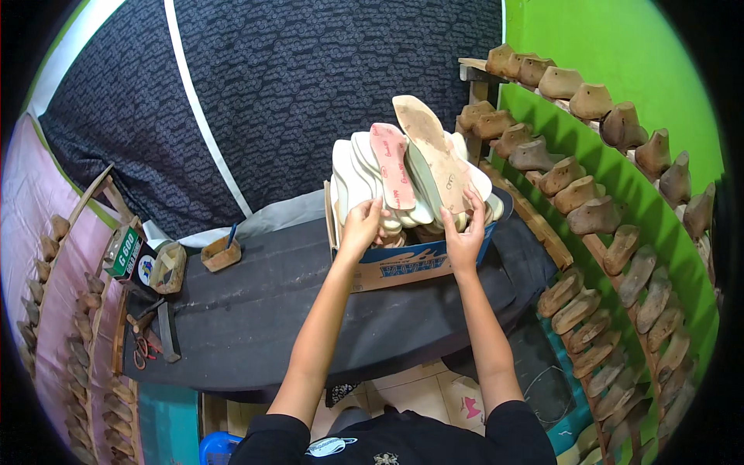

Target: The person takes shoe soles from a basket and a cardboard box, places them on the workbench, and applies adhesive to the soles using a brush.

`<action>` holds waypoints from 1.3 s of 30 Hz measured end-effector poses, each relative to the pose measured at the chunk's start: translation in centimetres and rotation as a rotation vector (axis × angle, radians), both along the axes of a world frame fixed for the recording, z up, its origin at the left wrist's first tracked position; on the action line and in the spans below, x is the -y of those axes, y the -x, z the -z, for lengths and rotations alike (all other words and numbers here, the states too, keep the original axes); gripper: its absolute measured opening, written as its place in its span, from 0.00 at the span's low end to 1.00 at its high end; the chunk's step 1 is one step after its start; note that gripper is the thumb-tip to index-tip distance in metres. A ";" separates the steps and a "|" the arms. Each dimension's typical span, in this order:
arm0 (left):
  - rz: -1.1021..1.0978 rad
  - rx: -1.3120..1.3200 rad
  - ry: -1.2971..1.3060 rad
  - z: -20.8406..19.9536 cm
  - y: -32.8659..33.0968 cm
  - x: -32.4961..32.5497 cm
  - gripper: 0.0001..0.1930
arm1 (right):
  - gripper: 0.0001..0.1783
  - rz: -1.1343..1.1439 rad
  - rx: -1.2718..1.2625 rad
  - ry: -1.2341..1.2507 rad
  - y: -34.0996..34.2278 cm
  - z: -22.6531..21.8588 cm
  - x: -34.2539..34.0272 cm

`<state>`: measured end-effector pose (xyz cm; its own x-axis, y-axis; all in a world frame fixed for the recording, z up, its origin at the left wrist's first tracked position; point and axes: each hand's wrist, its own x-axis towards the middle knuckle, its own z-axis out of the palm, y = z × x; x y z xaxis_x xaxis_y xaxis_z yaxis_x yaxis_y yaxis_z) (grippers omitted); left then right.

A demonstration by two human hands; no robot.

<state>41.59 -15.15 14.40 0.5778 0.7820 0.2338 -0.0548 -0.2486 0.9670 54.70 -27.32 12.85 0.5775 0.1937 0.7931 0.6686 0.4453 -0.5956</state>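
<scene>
Tabletop [240,310] black, wall [612,39] green; right hand [465,232] holding tan insole [436,155], left hand [362,228]: hold unclear.

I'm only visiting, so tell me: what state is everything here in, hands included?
Cardboard box: open-topped, full
White insoles: packed on edge in the box
Pink insole: upright, leaning slightly
Tan insole: tilted upright, smudged
Right hand: gripping the tan insole's lower end
Left hand: fingers curled beside the pink insole
Small tray: open, blue stick leaning inside
Scissors: lying flat, open or closed unclear
Shoe lasts: racked in rows
</scene>
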 end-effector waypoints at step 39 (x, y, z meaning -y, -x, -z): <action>-0.524 -0.041 0.606 16.5 45.1 -8.9 0.09 | 0.30 -1.061 0.797 0.811 23.4 9.8 -15.9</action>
